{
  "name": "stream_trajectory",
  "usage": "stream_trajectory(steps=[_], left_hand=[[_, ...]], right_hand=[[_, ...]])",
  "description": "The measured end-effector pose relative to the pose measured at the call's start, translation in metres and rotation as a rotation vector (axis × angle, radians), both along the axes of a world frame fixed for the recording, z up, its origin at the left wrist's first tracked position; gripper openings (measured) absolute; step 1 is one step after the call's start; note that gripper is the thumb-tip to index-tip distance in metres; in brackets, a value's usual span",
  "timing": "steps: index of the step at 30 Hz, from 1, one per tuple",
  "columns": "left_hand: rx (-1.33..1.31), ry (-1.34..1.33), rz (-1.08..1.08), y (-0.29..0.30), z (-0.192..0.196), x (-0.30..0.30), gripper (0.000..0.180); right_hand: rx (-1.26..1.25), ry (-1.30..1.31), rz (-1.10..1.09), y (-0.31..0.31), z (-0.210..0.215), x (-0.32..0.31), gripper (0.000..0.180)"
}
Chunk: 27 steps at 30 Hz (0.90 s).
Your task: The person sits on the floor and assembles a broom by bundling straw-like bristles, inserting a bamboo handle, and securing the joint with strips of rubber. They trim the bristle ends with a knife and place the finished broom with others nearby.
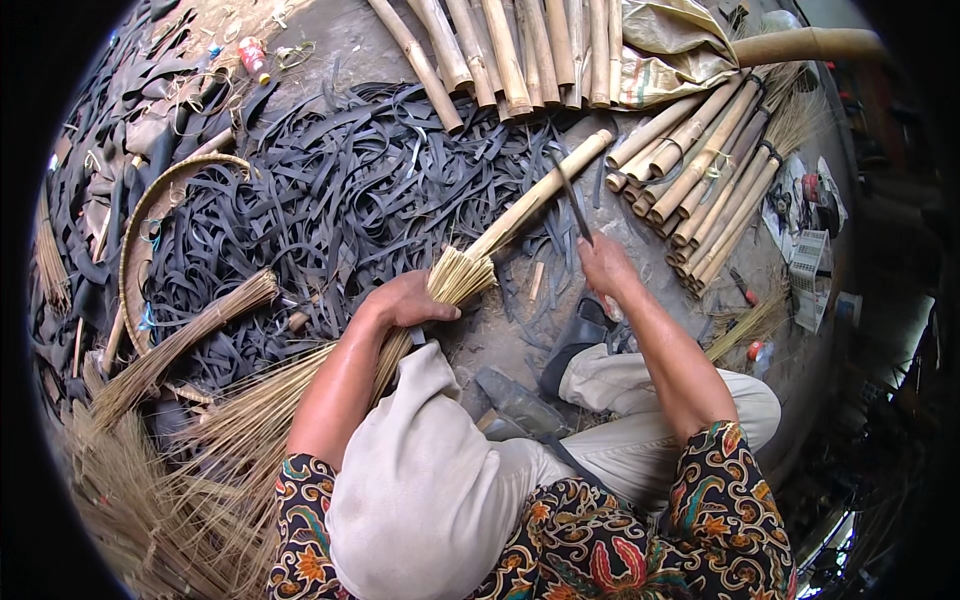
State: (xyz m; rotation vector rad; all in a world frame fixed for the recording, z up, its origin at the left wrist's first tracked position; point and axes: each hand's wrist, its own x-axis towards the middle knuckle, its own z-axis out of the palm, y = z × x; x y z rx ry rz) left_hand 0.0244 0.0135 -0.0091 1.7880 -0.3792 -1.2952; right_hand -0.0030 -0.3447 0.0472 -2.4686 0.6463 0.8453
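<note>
My left hand (408, 300) is wrapped round a bundle of thin straw-coloured broom sticks (462, 277). Their cut ends face away from me, and the long thin tails trail back to the left beneath my forearm. From those cut ends a bamboo pole (540, 195) stretches to the far right; how the two join is hidden. My right hand (606, 268) is closed on the handle of a long dark-bladed knife (572, 200). Its blade slants up across the pole near the far end; whether it touches cannot be told.
Black rubber strips (370, 180) lie heaped beyond my left hand. Cut bamboo poles (530, 50) rest at the back, and finished stick brooms (715, 165) are stacked at right. A round basket rim (130, 250) and another stick bundle (190, 335) are at left.
</note>
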Motion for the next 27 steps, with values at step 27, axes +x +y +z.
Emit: stream_trajectory(steps=[27], left_hand=[[0.081,-0.157,0.090,-0.011,-0.002,-0.014,0.077]], right_hand=[[0.075,-0.009,0.091,0.033,0.034,-0.020,0.037]])
